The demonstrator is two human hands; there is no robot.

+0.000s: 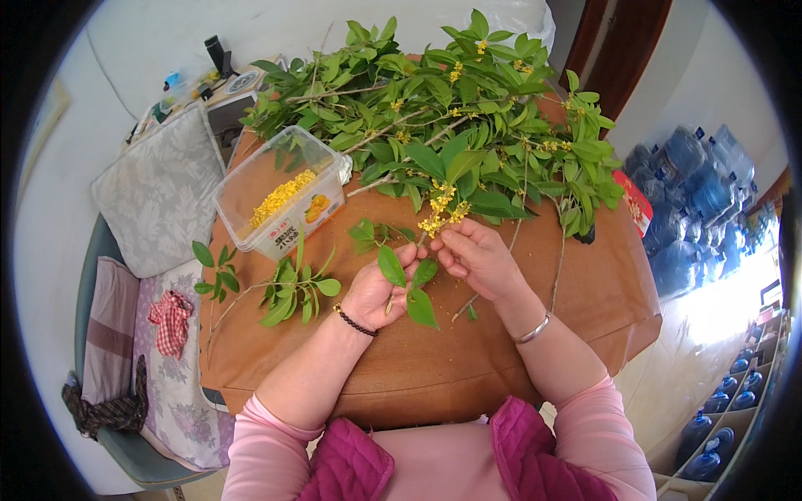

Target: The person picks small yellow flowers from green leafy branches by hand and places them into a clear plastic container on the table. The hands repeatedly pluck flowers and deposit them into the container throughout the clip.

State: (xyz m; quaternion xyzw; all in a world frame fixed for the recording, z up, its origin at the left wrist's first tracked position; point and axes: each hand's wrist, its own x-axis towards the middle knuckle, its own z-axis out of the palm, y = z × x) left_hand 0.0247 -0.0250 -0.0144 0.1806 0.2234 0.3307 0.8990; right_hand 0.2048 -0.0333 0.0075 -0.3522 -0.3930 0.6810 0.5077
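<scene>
My left hand [382,288] grips the stem of a leafy sprig, with green leaves [406,275] hanging over the palm. Small yellow blossoms [440,206] cluster along the sprig's upper part, just beyond my fingers. At these flowers, my right hand [477,258] has its thumb and fingertips pinched together on the cluster; what lies between the fingertips is hidden. A clear plastic box [285,216] stands to the left of my hands, with loose yellow blossoms [283,197] heaped inside. Behind my hands lies a large pile of leafy branches [438,119], some bearing yellow flowers.
Under everything is a brown cloth-covered table [432,369]. Bare-flowered leafy twigs [291,288] lie at its left. A red tray [634,203] shows at the right edge. A cushioned seat [182,401] is on the left; several blue water bottles [689,188] are stacked on the right.
</scene>
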